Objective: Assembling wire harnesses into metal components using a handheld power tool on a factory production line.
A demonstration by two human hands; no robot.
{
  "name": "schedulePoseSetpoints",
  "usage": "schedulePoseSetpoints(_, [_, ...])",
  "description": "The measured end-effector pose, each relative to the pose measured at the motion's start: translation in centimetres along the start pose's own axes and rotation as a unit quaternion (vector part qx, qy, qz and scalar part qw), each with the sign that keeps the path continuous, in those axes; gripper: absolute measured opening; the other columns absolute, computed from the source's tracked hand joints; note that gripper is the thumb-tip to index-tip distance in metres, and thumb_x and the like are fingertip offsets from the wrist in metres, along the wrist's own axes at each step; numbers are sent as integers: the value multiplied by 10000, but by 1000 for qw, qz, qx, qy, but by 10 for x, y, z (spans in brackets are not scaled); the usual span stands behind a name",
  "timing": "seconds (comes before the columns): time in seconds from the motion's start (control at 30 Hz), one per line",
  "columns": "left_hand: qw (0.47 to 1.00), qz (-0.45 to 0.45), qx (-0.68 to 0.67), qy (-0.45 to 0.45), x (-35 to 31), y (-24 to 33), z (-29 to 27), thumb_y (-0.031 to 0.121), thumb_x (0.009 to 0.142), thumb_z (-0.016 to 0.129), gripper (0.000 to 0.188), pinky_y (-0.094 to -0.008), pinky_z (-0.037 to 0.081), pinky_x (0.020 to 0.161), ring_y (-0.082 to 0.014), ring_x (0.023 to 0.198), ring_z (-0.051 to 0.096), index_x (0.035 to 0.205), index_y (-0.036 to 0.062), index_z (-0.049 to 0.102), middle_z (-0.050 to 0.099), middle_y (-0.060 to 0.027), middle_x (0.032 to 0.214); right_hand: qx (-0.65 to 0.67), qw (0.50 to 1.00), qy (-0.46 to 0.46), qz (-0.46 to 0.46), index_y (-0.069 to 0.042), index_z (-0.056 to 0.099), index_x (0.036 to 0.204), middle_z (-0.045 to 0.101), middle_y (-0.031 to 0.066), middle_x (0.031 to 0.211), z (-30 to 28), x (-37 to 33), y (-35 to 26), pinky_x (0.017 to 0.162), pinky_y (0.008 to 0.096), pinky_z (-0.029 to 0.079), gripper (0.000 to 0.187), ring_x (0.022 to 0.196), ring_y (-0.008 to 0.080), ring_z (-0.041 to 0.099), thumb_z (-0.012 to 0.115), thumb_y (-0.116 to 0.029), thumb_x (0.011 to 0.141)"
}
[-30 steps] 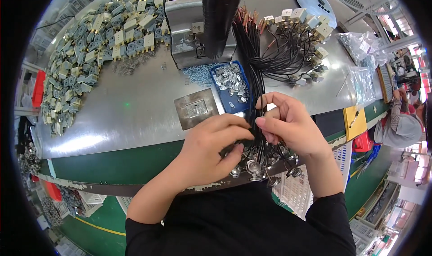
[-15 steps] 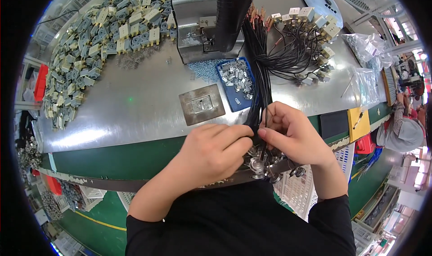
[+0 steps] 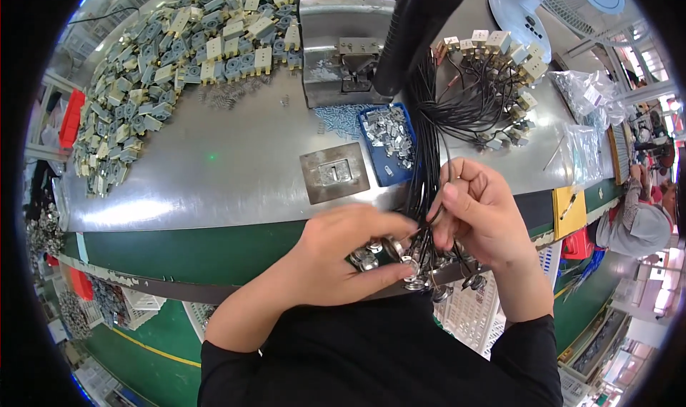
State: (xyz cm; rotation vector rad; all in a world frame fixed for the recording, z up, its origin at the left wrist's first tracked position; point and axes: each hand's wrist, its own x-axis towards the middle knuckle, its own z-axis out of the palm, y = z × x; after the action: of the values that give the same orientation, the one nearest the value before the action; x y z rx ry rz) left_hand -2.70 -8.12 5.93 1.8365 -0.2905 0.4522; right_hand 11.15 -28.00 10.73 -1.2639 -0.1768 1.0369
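A thick bundle of black cables (image 3: 426, 153) runs down the table to its near edge, where round silvery metal parts (image 3: 413, 273) hang at the cable ends. My right hand (image 3: 480, 217) pinches one black cable between thumb and fingers, just right of the bundle. On the left of the bundle, my left hand (image 3: 343, 250) has its thumb and fingers spread around the metal parts, and its fingertips are blurred. Whether it touches any of these parts is hard to see. White blocks (image 3: 525, 67) sit at the far right ends of the cables.
A blue tray of small metal pieces (image 3: 389, 139) and a metal plate with a recess (image 3: 334, 172) lie left of the bundle. Behind stands a metal press (image 3: 343, 50). Grey and cream switch-like blocks (image 3: 164, 71) are heaped far left. A white basket (image 3: 468, 307) is below the edge.
My left hand has spread its thumb and fingers and dropped slightly toward the metal parts. The right hand has moved a little right, drawing a cable aside. The view has shifted slightly.
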Motion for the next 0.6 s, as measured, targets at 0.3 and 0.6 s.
schedulePoseSetpoints(0.3, [992,-9,124,27,-6,16,-45,74,734,902,247,-285,545,605,-205,657,706,903,78,722,751,-30,801,-544,638,-206,-504,-35,734,971,671,77,817,28,56,-25,635,411,518,242,696,287,648,867,-130,792])
schedulePoseSetpoints(0.6, [969,13,245,-20,-10,3,-93,81,727,926,321,-354,595,652,-258,786,755,1004,89,764,776,-65,1023,-523,639,-278,-491,-42,759,1024,583,42,701,49,97,-13,504,407,460,262,587,255,612,845,-84,780])
